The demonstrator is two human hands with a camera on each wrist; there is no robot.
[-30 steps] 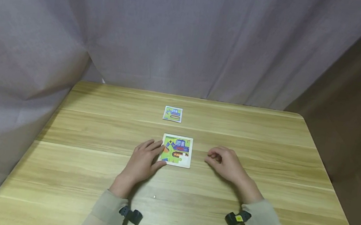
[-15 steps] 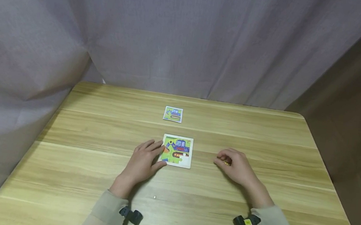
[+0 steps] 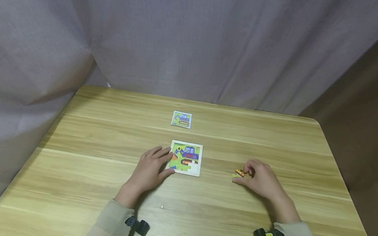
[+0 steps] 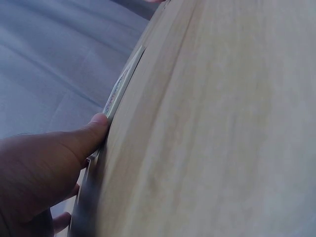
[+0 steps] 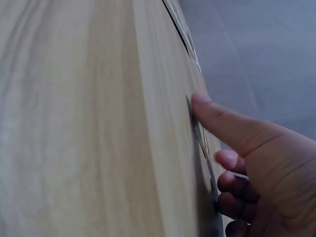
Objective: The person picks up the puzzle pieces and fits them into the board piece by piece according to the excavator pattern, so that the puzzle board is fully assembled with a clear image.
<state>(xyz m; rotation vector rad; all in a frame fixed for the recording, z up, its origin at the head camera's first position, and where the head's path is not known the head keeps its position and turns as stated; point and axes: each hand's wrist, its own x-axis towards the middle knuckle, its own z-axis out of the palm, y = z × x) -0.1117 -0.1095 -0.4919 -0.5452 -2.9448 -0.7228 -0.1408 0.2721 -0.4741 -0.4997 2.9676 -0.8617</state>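
Observation:
Before me lies a white-framed puzzle board (image 3: 199, 169) with a digger picture; bare white shows at its lower right. My left hand (image 3: 147, 171) rests at the board's left side, fingertips on that edge and thumb at the near left corner. Further right, my right hand (image 3: 262, 179) holds a small puzzle piece (image 3: 239, 173), orange, red and green, between thumb and curled fingers, close to the table. In the right wrist view the thumb (image 5: 217, 116) lies along the piece (image 5: 201, 138), which looks slightly tilted; the fingers partly hide it.
A small picture card (image 3: 181, 119) with a like digger lies beyond the board. A tiny white speck (image 3: 162, 206) is on the wooden table (image 3: 81, 183) between the forearms. Grey curtains (image 3: 197, 42) hang behind the table.
My right hand has moved right and slightly nearer, away from the board. The piece, hidden at first, now shows between its thumb and fingers. The left hand and board have stayed put.

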